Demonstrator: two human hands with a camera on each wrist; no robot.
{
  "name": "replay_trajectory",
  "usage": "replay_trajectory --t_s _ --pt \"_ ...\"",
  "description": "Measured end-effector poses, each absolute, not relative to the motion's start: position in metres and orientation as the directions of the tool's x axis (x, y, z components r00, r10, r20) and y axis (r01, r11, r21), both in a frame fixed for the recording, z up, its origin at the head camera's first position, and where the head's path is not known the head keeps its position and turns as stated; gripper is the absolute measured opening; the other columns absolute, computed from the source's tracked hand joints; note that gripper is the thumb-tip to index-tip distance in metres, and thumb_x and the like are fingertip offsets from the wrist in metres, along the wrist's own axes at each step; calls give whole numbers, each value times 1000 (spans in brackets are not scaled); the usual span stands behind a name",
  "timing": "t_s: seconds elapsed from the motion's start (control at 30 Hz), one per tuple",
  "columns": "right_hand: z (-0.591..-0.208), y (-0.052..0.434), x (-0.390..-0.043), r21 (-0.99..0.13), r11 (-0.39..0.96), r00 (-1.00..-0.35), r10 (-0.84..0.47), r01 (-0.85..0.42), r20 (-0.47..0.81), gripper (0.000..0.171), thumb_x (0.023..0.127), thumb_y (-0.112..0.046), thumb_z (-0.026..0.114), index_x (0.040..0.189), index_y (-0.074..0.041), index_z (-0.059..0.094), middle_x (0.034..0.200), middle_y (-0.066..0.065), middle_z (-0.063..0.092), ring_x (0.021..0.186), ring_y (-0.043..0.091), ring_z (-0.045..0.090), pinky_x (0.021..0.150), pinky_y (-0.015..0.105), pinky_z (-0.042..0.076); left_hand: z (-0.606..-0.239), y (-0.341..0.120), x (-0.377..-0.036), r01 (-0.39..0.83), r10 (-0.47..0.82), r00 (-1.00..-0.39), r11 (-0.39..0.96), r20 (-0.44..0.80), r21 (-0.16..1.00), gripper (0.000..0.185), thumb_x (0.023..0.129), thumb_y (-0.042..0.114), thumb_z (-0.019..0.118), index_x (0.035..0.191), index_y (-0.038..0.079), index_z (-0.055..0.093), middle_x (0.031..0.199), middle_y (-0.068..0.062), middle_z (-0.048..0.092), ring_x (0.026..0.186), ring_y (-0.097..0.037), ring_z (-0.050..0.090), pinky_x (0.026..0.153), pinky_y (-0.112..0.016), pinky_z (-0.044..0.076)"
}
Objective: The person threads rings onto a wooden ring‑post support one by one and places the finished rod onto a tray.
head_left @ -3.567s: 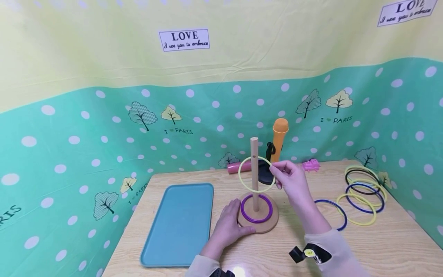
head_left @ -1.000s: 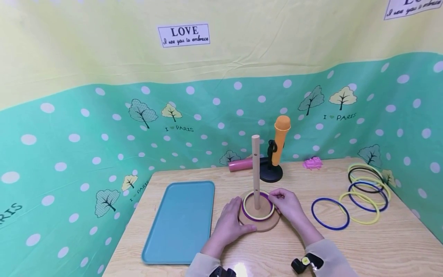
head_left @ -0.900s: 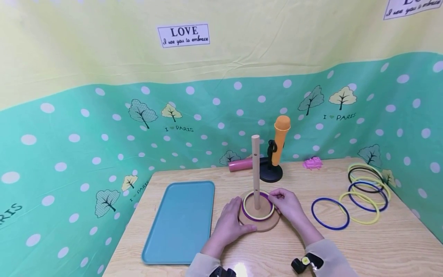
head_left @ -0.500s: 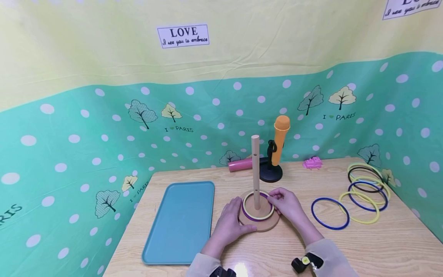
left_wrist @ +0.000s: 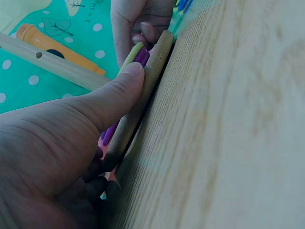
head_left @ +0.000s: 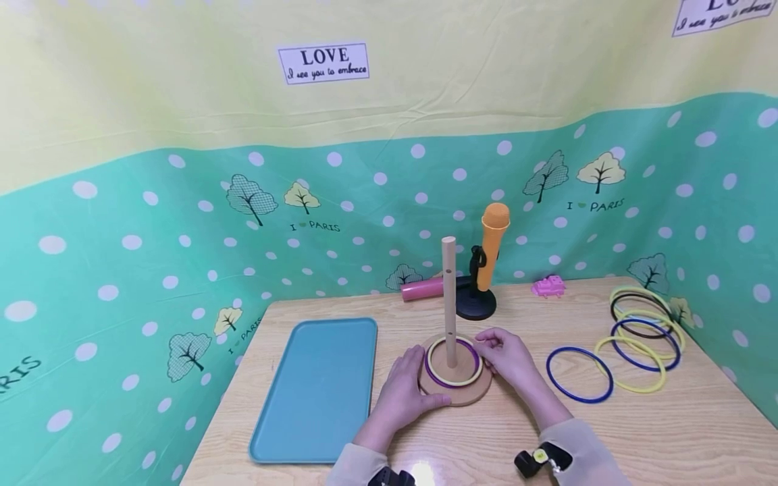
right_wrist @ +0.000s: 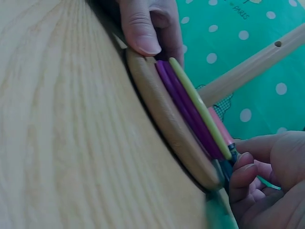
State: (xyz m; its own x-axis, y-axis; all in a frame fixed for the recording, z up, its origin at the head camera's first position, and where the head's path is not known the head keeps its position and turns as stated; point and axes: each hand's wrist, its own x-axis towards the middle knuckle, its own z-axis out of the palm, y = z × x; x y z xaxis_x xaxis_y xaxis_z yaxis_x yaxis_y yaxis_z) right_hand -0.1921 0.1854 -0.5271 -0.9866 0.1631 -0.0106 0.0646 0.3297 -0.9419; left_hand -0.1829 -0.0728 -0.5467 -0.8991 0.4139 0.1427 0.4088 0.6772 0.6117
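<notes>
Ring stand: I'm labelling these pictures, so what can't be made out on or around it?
- Underside of the base: every view; the table hides it.
- Part of the pink tube: head view; the pole hides it.
- Top of the right-hand wall sign: head view; cut off by the upper edge.
- Whether the right hand touches the stacked yellow ring: head view; too small.

Left hand (right_wrist: 151, 24) up top, thumb on rim of wooden base (right_wrist: 167, 119), purple rings (right_wrist: 189, 112) then yellow ring (right_wrist: 201, 109) stacked on it, slanted peg (right_wrist: 252, 69), right hand (right_wrist: 274, 174) at yellow ring's lower end, fingers bent.
</notes>
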Motion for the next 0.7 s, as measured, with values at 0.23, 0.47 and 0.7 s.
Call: replay_trajectory --t_s 0.23,0.47,0.7 --pt "-515 196 -189 -934 352 -984 178 56 8 21 103 -9 76 119 5 74 91 8 64 68 17 62 54 23 52 -546 -73 -183 398 410 -902 674 134 622 118 82 49 99 166 -7 39 169 -27 44 160 -41 37 135 -54 25" --pt "-507 213 -186 -920 391 -983 182 39 35 27 105 -16 77 123 5 74 94 7 64 66 16 60 53 24 49 -544 -74 -183 400 412 -901 675 132 620 118 82 48 99 166 -8 39 169 -27 44 161 -41 37 135 -54 25" --pt "-499 232 -176 -910 412 -979 199 51 35 33 106 -19 76 129 5 72 99 8 65 68 13 59 55 23 52 -545 -73 -183 399 413 -901 673 130 623 118 82 48 99 166 -7 39 169 -26 44 161 -41 36 136 -53 25"
